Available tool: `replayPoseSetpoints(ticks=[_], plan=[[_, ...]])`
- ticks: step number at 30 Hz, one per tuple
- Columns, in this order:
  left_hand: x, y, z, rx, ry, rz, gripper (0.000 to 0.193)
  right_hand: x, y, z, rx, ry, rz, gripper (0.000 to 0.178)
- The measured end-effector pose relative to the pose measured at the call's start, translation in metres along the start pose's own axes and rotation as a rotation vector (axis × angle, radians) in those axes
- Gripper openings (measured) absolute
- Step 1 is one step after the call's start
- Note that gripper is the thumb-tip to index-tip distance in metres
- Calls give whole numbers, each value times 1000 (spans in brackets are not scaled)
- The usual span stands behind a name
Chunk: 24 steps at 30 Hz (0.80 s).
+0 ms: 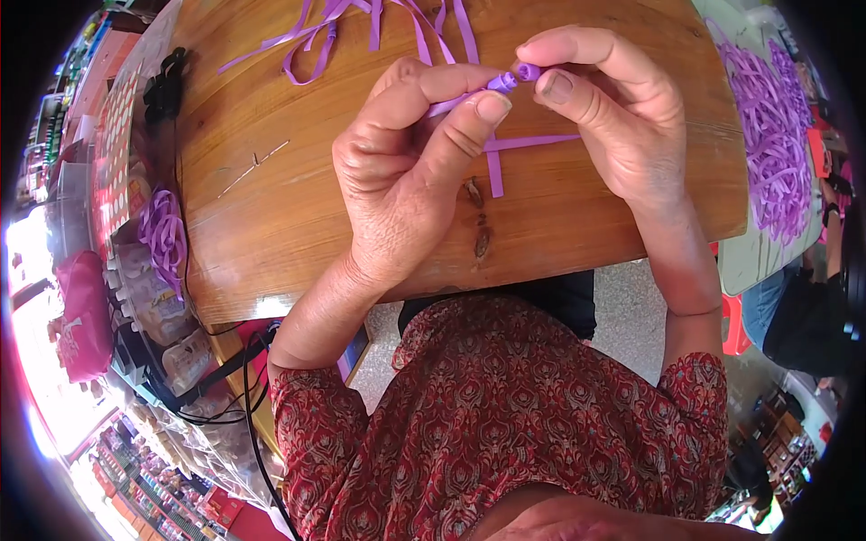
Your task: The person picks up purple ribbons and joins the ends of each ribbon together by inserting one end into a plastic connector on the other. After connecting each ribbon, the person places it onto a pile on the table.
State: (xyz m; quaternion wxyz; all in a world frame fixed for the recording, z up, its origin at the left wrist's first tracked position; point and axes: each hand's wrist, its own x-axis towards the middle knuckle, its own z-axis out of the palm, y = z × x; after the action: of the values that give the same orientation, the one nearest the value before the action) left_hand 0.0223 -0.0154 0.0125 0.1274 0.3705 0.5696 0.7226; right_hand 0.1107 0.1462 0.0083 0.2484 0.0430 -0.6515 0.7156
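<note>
Above the wooden table [298, 216], my left hand [401, 158] is closed on a narrow purple ribbon [448, 104], pinched between thumb and forefinger. The tip of that ribbon shows as a small rolled coil [502, 83]. Close beside it, my right hand [622, 113] pinches a second little purple roll [527, 71] between thumb and fingertip. The two rolls lie almost end to end; whether they touch I cannot tell. Below my hands, a purple strip [534, 142] stretches sideways toward my right wrist, and a short ribbon end [495, 173] hangs or lies under it.
Loose purple ribbons [334, 27] lie at the table's far edge. A thin needle-like tool [255, 165] rests left of my hands. A big heap of purple ribbon [767, 135] covers a pale surface at right. Ribbon [162, 236], a black cable [248, 406] and a pink bag [86, 316] sit at left.
</note>
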Motion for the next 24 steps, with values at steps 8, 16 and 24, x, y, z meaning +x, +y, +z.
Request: replayPoseSetpoints(ticks=[8,16,24], plan=[[1,-2,1,145,29,123,13,2,-12,8,-337,-59,-207,24],[1,-7,-1,192,23,204,12,5,-16,9,-539,-82,-274,19],[-2,-1,-2,163,-10,82,10,4,-22,9,-658,-115,-321,19]])
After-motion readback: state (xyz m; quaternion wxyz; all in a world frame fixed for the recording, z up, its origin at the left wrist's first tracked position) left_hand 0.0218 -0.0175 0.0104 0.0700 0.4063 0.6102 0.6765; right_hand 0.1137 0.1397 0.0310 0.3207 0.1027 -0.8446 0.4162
